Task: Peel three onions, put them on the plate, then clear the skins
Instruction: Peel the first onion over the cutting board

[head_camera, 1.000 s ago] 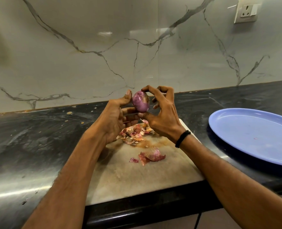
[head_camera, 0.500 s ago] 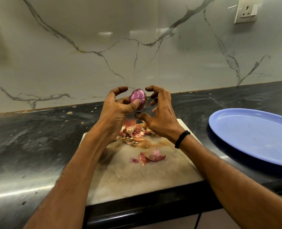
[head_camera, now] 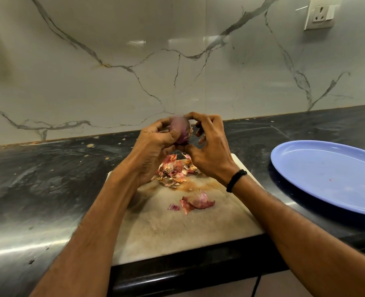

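A purple onion (head_camera: 180,130) is held up above the far end of the beige cutting board (head_camera: 173,230). My left hand (head_camera: 153,146) grips it from the left, thumb across its front. My right hand (head_camera: 209,151) curls round it from the right, fingertips on its top and underside; a scrap of loose skin shows at the onion's right side. A heap of pink and tan skins (head_camera: 175,170) lies on the board under my hands, and a larger skin piece (head_camera: 196,202) with a small chip lies nearer me. The blue plate (head_camera: 331,174) sits to the right with no onions on it.
The board lies on a black stone counter (head_camera: 49,185) whose front edge runs below my forearms. A marble-patterned wall backs the counter, with a socket (head_camera: 321,15) at upper right. Small crumbs dot the counter at the back left.
The onion has been turned between my hands. My left fingers, spread before, now wrap over its left side. My right hand has closed in tighter around it.
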